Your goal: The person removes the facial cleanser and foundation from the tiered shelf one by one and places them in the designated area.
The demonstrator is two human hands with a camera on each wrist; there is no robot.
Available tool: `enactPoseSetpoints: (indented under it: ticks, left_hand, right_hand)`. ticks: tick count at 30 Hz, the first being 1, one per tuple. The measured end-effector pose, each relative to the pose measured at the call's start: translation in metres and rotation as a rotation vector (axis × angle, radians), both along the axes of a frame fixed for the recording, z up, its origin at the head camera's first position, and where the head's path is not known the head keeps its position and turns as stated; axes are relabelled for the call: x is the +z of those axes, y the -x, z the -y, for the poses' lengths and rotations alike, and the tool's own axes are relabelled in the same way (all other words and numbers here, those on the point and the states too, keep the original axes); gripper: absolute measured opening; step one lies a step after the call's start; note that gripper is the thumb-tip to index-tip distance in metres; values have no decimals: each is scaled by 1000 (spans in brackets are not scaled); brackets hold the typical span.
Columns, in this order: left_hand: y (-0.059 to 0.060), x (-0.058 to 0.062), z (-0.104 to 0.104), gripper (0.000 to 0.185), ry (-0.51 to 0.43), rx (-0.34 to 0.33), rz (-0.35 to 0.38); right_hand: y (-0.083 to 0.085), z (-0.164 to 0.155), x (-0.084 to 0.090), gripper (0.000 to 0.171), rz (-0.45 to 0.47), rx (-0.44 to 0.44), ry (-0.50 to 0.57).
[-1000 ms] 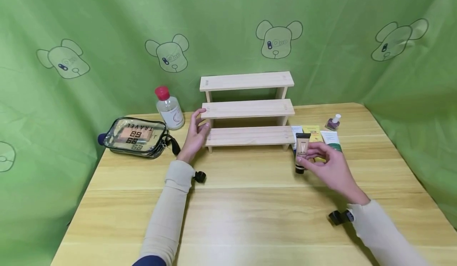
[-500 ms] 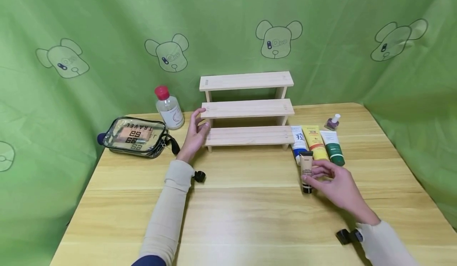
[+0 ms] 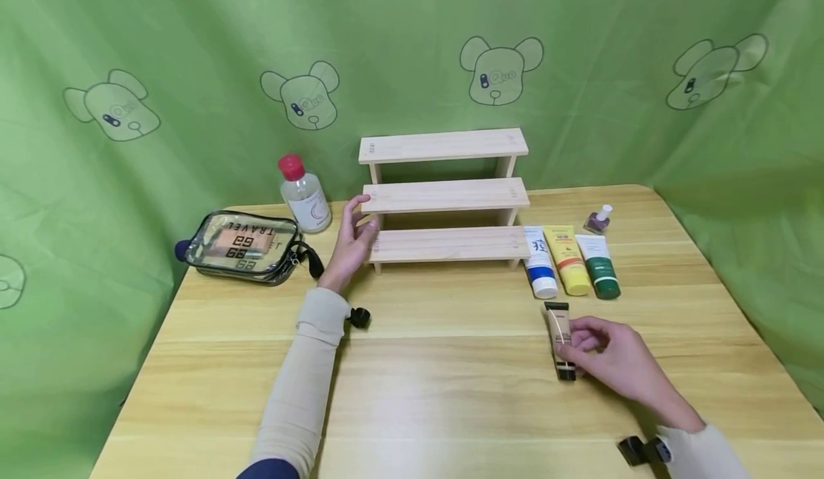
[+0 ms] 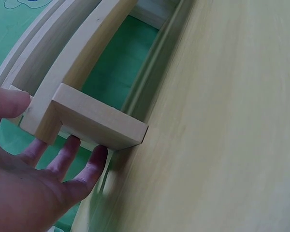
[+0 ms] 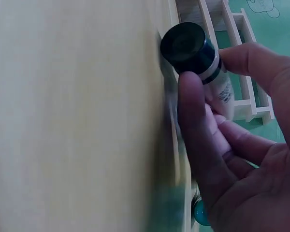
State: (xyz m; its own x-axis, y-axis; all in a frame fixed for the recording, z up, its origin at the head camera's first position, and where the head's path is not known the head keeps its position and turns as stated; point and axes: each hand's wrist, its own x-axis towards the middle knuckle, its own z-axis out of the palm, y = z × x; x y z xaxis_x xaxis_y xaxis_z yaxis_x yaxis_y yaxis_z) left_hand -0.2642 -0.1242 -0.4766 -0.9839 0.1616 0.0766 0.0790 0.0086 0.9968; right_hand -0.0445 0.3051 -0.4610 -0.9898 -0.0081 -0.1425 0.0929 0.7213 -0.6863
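Note:
My right hand (image 3: 619,356) pinches a small beige cosmetic tube (image 3: 558,329) with black ends between thumb and fingers, in front of the laid-out tubes. In the right wrist view, its black cap (image 5: 184,47) faces the camera. My left hand (image 3: 350,250) holds the left end of a three-tier wooden display rack (image 3: 447,244). Its fingertips (image 4: 99,153) touch the end panel in the left wrist view, and the thumb lies against the step's edge. Right of the rack lie a white-and-blue tube (image 3: 541,263), a yellow tube (image 3: 568,261) and a white-and-green tube (image 3: 600,267).
A small purple nail polish bottle (image 3: 599,221) with a white cap stands behind the tubes. Left of the rack are a clear bottle (image 3: 307,204) with a red cap and a transparent travel pouch (image 3: 241,247). A green curtain (image 3: 412,50) hangs behind the wooden table (image 3: 450,393).
My right hand has drawn the beige tube back toward me and slightly right, uncovering the three tubes lying beside the rack. My left hand stays at the rack's end.

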Motion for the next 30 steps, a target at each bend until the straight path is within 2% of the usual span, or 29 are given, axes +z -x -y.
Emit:
enactPoseSetpoints:
  ticks: [4,13,25,30]
  left_hand:
    - [0,-1,1,53,-2,2,0]
    - [0,0,1,53,-13,-5,-3]
    - [-2,-1,1,54,-10,-1,-2]
    - [-1,3,2,53,-7,-6,5]
  right_hand:
    - [0,3,1,61,18,5,-17]
    - [6,9,1,52,-77,-3,-39]
    - [12,8,3,52,-46,-9,-29]
    - [15,9,12,53,-85,-15,-48]
